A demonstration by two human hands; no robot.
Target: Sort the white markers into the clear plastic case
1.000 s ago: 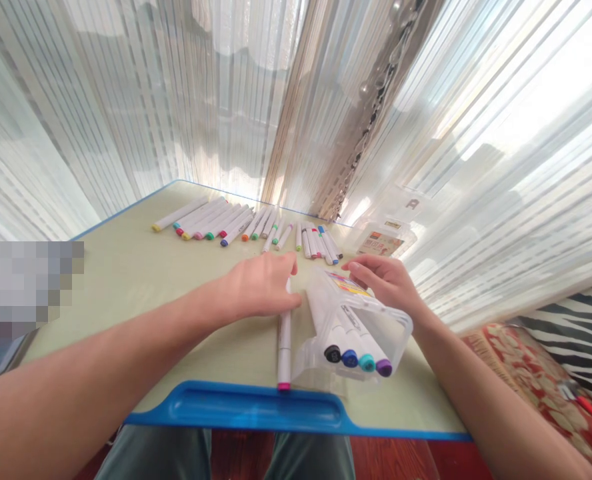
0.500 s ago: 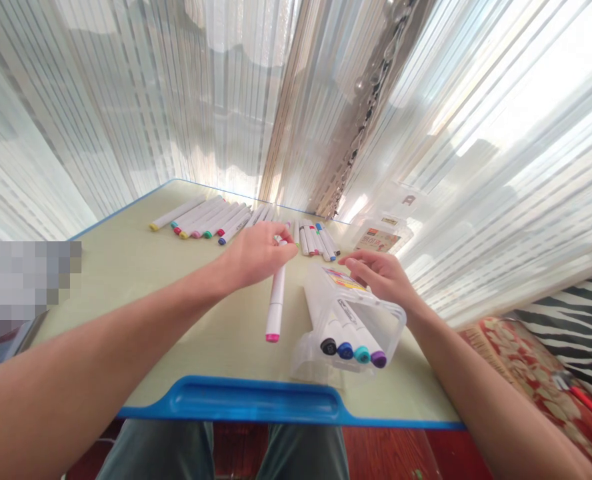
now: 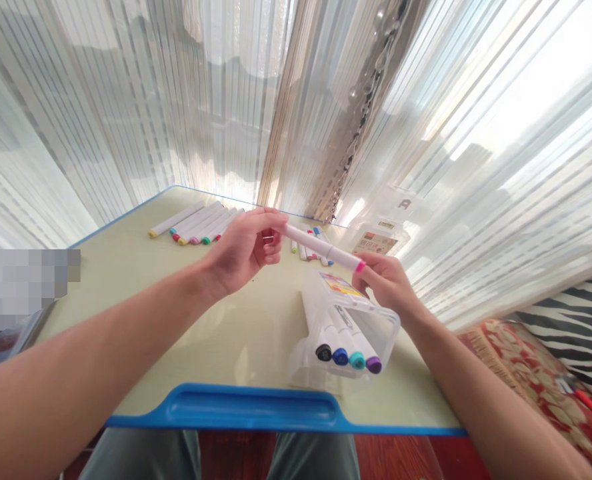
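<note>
My left hand (image 3: 243,248) is raised above the table, its fingers pinched on a white marker with a pink cap (image 3: 323,248). The marker lies level in the air, its pink end pointing right. My right hand (image 3: 386,283) touches that pink end with its fingertips and rests on the top of a clear plastic marker case (image 3: 346,320). The case lies on its side on the pale green table (image 3: 141,287). Inside it several markers show black, blue, teal and purple caps (image 3: 349,355) facing me.
A row of several white markers (image 3: 196,223) lies at the table's far side, with more behind my left hand (image 3: 310,241). A blue tray edge (image 3: 251,407) runs along the front. Sheer curtains surround the table. A small packet (image 3: 381,241) lies far right.
My left hand lifted the pink-capped marker off the table and swung it level, pink end to the right. My right hand rose slightly to meet that end.
</note>
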